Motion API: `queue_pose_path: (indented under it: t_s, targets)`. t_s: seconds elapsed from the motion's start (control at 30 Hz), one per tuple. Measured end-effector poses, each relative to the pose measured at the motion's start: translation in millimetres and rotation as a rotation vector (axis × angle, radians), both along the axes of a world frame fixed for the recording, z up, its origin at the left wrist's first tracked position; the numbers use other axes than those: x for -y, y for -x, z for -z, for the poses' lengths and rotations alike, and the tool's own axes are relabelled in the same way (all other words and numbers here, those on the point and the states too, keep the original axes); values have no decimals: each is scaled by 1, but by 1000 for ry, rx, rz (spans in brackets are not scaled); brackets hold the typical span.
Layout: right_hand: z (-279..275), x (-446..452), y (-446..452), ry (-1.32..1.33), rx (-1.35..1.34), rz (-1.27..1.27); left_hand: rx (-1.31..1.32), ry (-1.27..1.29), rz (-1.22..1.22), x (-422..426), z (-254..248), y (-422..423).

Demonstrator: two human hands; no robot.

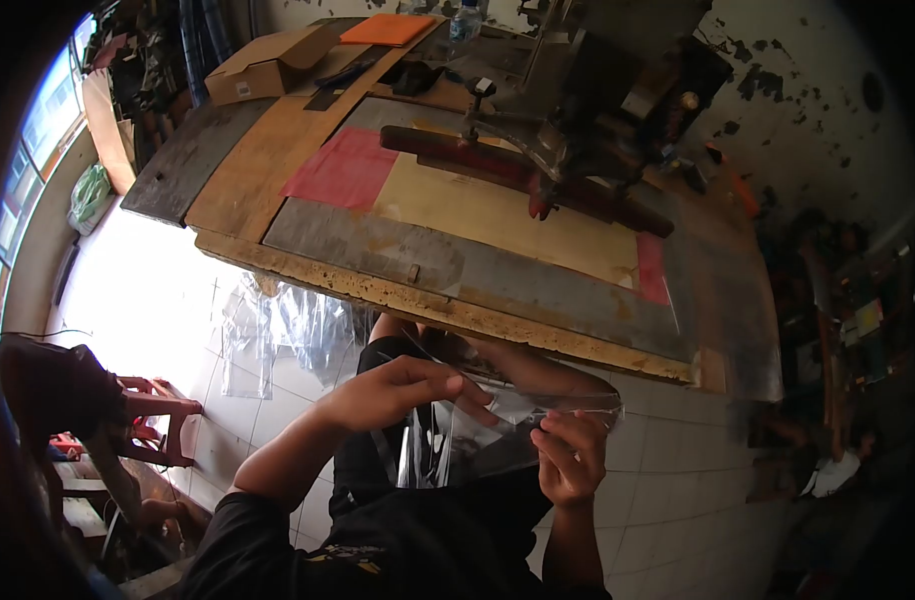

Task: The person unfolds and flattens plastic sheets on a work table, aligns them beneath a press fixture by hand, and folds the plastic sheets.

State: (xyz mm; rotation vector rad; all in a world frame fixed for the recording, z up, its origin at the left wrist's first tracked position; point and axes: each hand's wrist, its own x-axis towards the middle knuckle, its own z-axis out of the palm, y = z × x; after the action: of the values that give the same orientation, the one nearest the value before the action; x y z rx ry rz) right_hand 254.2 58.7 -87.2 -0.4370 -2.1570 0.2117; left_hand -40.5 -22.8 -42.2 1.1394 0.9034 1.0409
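Observation:
Over my lap lies a clear, glossy plastic sheet (498,440), creased and reflecting light; whether it is a single sheet or a bag I cannot tell. My left hand (403,392) is at its upper left, the thumb pressed toward fingers that reach over the plastic. On the right side, my right hand (573,455) pinches the sheet near its edge with thumb and bent fingers. Both hands are below the front edge of the worktable (458,312). My bare legs show behind the plastic.
On the worktable, a machine with a long dark red bar (518,172) stands over a yellow and pink sheet (458,205). A cardboard box (270,65) and an orange pad (388,29) lie at the back. Clear plastic pieces (298,325) hang below left. A red stool (163,420) stands farther left.

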Motion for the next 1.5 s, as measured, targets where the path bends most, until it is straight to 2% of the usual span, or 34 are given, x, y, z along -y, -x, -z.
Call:
queue_pose_path:
  t_s: [0.1,0.17,0.23,0.27,0.3,0.37,0.43,0.5,0.53,0.6,0.63,0.7,0.77,0.83,1.03,1.1,1.27,1.5]
  targets:
    - [-10,6,-3,42,52,-37,119,91,87,-1,13,1]
    - [-9,7,-10,137,9,-64,25,91,23,0,11,-7]
    - [-8,2,-17,224,-36,-86,190,94,40,-3,13,-12]
    - [-6,-1,-21,341,-86,-127,60,58,-35,-3,5,-17]
    - [-5,-5,-27,459,-136,-168,60,57,-29,-5,7,-22]
    - [-13,-14,-37,486,-90,-194,-185,-253,-126,-7,14,-33]
    - [-29,-18,-43,570,44,-199,-180,-312,-158,-8,11,-38]
    - [-53,-20,-42,608,97,-262,-113,-119,-167,-4,-4,-41]
    - [-60,-18,-38,635,21,-279,-198,-281,-236,-6,1,-46]
    - [-80,-6,-20,723,-97,-249,-217,-342,-235,-10,1,-54]
    - [-87,-2,-10,722,-99,-242,-240,-403,-241,-11,1,-58]
    - [-97,4,9,504,62,-127,-279,-345,-219,-9,-11,-63]
    - [-103,9,19,535,60,-109,-403,-498,-211,-9,-13,-66]
    - [-102,9,23,492,157,-62,-423,-525,-208,-7,-15,-63]
    - [-106,7,30,452,121,-44,-571,-727,-267,-11,-8,-61]
    - [-106,8,30,428,97,-30,-696,-827,-300,-10,-15,-61]
    - [-104,8,25,526,55,-4,-721,-868,-274,-12,-21,-60]
    - [-105,7,26,501,33,-20,-728,-831,-264,-12,-25,-55]
